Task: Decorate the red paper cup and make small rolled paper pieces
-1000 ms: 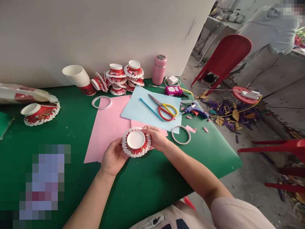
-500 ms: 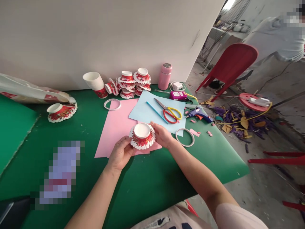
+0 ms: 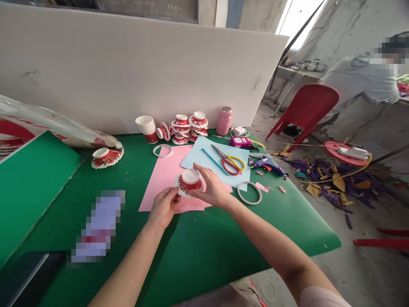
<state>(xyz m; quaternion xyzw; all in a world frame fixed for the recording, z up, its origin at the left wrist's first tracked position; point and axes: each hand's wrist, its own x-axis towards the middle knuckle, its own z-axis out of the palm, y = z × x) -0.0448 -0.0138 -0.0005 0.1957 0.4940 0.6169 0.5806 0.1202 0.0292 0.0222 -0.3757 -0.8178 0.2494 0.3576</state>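
A red and white paper cup, its wall cut into a folded, splayed fringe, is held base up over pink paper. My left hand pinches the left edge of its fringe between thumb and fingertips. Around the right side of the same cup curves my right hand, thumb at the front and fingers behind, partly hiding the fringe. Beneath lie the pink sheets and a light blue sheet. On the blue sheet rest scissors with red and yellow handles and a blue pencil-like stick.
Fringed cups stand stacked at the back, beside plain nested cups and a pink bottle. Tape rolls, a glue gun and paper scraps lie rightward. Another fringed cup sits left. A person sits beyond a red chair.
My right hand has shifted from the cup's right fringe edge to wrap around its side. The left hand keeps its pinch. The camera view has tilted up and moved.
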